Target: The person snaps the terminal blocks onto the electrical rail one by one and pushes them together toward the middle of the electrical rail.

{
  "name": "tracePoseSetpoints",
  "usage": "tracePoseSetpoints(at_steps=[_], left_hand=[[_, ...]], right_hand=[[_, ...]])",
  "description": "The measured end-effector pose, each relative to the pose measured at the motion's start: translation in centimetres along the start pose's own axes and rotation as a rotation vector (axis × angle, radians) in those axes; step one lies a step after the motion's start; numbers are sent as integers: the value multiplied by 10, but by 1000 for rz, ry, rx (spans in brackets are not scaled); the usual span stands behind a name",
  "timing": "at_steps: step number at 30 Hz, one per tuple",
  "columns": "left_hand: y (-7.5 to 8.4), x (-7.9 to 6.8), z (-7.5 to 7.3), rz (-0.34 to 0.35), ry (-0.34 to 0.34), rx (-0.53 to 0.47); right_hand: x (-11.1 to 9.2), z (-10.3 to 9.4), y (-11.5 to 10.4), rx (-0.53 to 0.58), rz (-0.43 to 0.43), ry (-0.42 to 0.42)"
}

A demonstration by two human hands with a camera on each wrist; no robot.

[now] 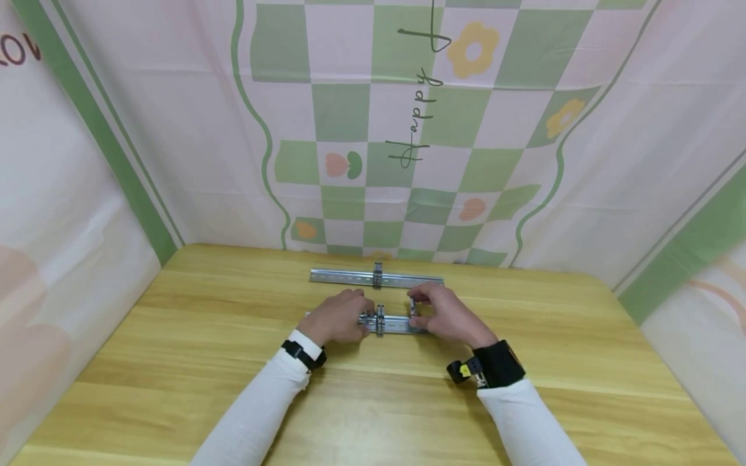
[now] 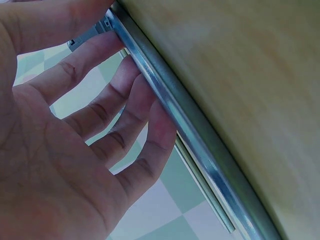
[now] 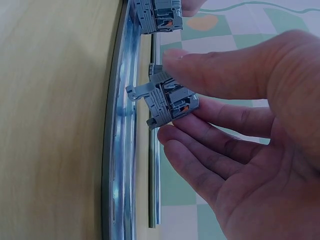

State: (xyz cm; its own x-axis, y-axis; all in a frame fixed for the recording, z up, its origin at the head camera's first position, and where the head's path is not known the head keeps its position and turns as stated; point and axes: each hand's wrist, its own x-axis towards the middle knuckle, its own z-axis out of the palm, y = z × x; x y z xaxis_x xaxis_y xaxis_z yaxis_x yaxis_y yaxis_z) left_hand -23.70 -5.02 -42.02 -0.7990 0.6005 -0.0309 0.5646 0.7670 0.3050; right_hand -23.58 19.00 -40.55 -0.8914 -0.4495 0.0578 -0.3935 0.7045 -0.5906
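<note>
A slotted metal DIN rail (image 1: 396, 325) lies across the table, with grey terminal blocks (image 1: 381, 321) seated near its middle. My left hand (image 1: 340, 317) grips this rail to the left of those blocks. In the left wrist view, curled fingers (image 2: 162, 120) lie along the rail's edge (image 2: 185, 135). My right hand (image 1: 449, 316) pinches a loose grey terminal block (image 3: 170, 100) between thumb and fingers, above the rail's right part. That block is tilted in the right wrist view, its foot beside the rail (image 3: 122, 150); I cannot tell whether they touch.
Behind, a second DIN rail (image 1: 340, 276) lies roughly parallel, carrying grey terminal blocks (image 1: 377, 276). The wooden table (image 1: 373, 401) meets a checkered fabric backdrop (image 1: 396, 116) at its far edge. Fabric also hangs at both sides.
</note>
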Motion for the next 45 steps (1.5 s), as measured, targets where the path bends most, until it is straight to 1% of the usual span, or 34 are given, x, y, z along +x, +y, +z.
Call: tracePoseSetpoints(at_steps=[9,16,22,29,37,45], left_hand=[[-1,0,1,5,2,-2],[0,0,0,3,3,-6],[0,-1,0,4,4,1],[0,-1,-1,10,5,13],[-2,1,2,18,15,21],[0,1,0,4,0,8]], right_hand=[[0,2,-2,5,-39,-12],[2,5,-4,6,-31,-16],[1,7,-6,13,-56,-15],[2,11,-8,12,-52,-21],[2,11,-10,-4,-35,-24],[1,9,-11,19,-43,-21]])
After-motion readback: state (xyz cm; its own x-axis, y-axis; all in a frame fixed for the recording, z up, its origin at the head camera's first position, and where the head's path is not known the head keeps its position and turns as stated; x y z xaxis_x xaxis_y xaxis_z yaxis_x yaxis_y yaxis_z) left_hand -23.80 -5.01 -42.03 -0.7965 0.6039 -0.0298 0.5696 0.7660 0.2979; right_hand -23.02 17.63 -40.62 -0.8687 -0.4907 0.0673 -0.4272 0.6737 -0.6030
